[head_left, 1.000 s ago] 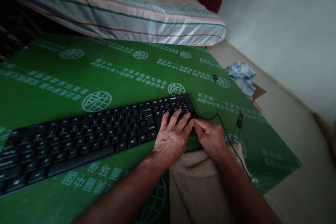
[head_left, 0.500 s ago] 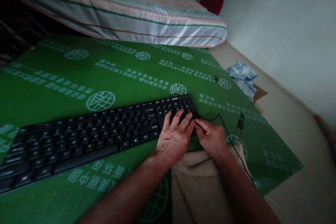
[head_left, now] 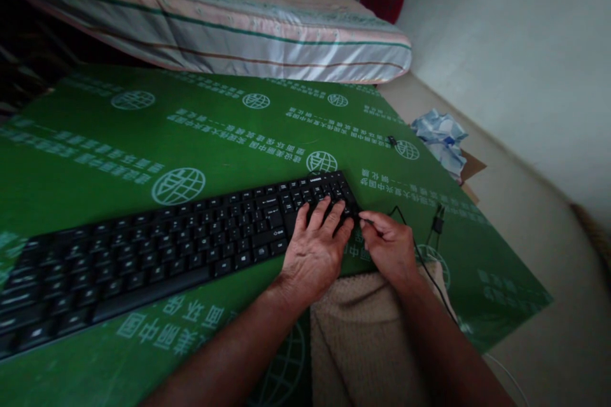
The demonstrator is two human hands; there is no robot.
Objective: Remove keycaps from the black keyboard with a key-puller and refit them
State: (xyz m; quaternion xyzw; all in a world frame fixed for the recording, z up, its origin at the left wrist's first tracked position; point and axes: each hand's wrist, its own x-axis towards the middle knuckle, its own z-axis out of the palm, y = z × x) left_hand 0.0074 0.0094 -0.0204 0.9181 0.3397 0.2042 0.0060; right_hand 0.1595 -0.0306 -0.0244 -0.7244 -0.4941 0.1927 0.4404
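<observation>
A long black keyboard [head_left: 181, 248] lies across the green board [head_left: 229, 140]. My left hand [head_left: 317, 245] rests on its right end, over the number keys, palm down with fingers spread. My right hand [head_left: 389, 245] is closed in a pinch at the keyboard's right edge, fingertips close to the left hand's little finger side. What the pinch holds is too small and dark to make out. A black cable [head_left: 432, 276] emerges behind the right hand and curves down past the wrist. Beneath my forearms lies a beige cloth [head_left: 363, 331].
A black plug-like piece [head_left: 437, 222] is on the board at the right, and a small dark item [head_left: 392, 140] lies farther back. Beyond the board stands a bed with a striped sheet [head_left: 286, 44]. Crumpled blue-white plastic [head_left: 439, 133] sits on the floor beside the wall.
My right hand has shifted slightly right and up along the keyboard's edge, still pinched. My left hand stays spread on the keys. The view has moved a little.
</observation>
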